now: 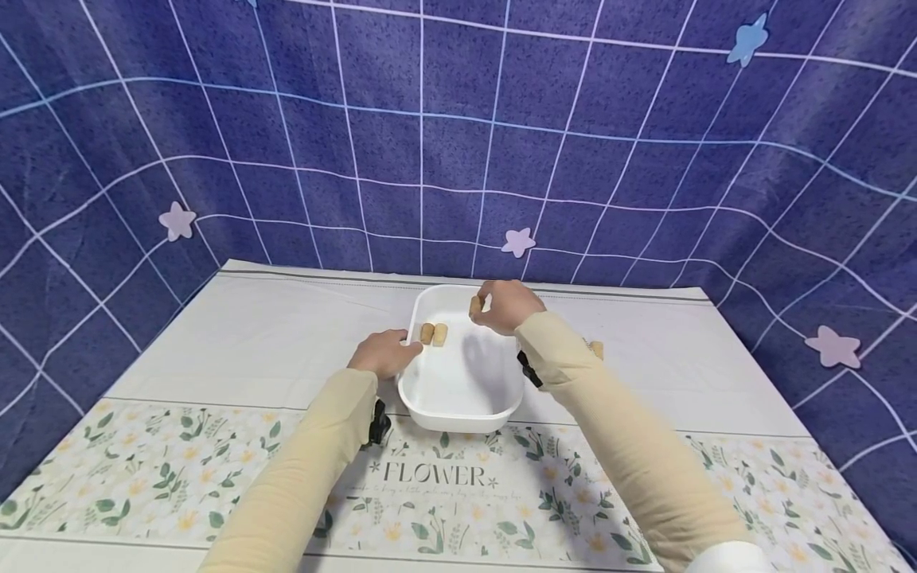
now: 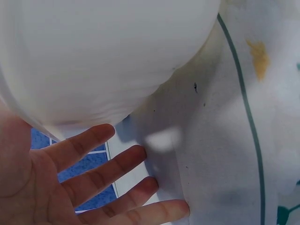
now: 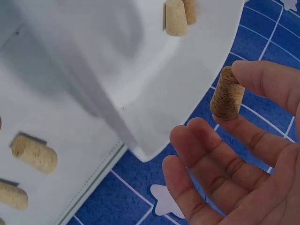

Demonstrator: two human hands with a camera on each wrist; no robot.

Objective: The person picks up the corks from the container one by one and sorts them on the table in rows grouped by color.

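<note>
Between thumb and forefinger my right hand (image 1: 512, 306) pinches a brown cork (image 3: 228, 93), held above the far end of a white plastic tub (image 1: 458, 390). The other fingers of that hand spread loosely in the right wrist view. Two corks stand side by side in the tub near its left wall: a darker one (image 1: 427, 333) and a paler one (image 1: 440, 336). My left hand (image 1: 383, 352) is at the tub's left rim, thumb over the edge. Its fingers (image 2: 112, 173) extend, spread apart, outside the wall in the left wrist view.
More corks lie on the table right of the tub, among them a pale cork (image 3: 35, 153) and another cork (image 3: 11, 196); the right forearm partly hides them from the head view. A flower-printed cloth (image 1: 186, 469) covers the table. Behind hangs a blue gridded curtain (image 1: 458, 151).
</note>
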